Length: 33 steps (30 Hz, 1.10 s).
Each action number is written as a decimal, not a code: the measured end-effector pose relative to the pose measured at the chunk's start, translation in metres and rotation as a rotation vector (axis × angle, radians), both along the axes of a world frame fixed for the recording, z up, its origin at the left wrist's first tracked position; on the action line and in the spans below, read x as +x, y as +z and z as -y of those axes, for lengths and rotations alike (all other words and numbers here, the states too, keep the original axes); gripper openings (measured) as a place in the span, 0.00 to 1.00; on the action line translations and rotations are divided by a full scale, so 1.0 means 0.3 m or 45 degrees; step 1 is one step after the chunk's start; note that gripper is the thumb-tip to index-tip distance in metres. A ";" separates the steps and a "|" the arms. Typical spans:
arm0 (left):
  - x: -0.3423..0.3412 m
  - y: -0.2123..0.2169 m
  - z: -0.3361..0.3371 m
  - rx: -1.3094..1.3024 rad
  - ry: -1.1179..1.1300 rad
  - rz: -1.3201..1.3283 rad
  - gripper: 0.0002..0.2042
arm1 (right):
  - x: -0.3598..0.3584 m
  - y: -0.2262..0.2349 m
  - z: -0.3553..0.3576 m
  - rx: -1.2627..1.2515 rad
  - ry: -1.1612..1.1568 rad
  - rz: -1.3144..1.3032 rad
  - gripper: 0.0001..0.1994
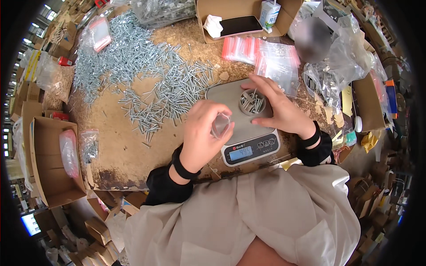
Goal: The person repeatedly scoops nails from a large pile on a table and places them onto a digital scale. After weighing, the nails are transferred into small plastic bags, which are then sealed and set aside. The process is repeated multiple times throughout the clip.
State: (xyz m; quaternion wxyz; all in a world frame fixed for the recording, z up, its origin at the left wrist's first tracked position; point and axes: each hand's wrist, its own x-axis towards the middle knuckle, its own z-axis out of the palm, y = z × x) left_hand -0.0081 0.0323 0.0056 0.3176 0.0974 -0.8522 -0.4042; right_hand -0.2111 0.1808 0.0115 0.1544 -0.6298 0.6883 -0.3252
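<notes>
A person sits at a worn brown wooden table [115, 146] and works with both hands. The left hand [203, 131] is raised over the table's front part. Its fingers [220, 116] are curled around a small clear plastic bag [220, 124], which they pinch just beside the left edge of the scale. The right hand [279, 106] rests on the small grey kitchen scale [248, 133] with a little lit screen at its front. Its fingers [259, 82] are spread loosely around a small round grey cup [252, 102], touching its far and right side. The cup stands on the top plate of the scale and holds a few shiny silver metal screws [254, 104].

A big loose heap of silver screws [146, 66] lies spread on the table, left of the scale. Behind the scale lie clear zip bags with red strips [262, 55]. An open brown cardboard box [51, 159] stands at the left of the table. Another cardboard box [242, 17] at the back holds a dark flat phone [239, 25].
</notes>
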 end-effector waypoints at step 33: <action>0.014 -0.009 -0.042 1.053 -0.629 0.151 0.17 | 0.052 0.067 0.003 -0.064 0.007 0.313 0.39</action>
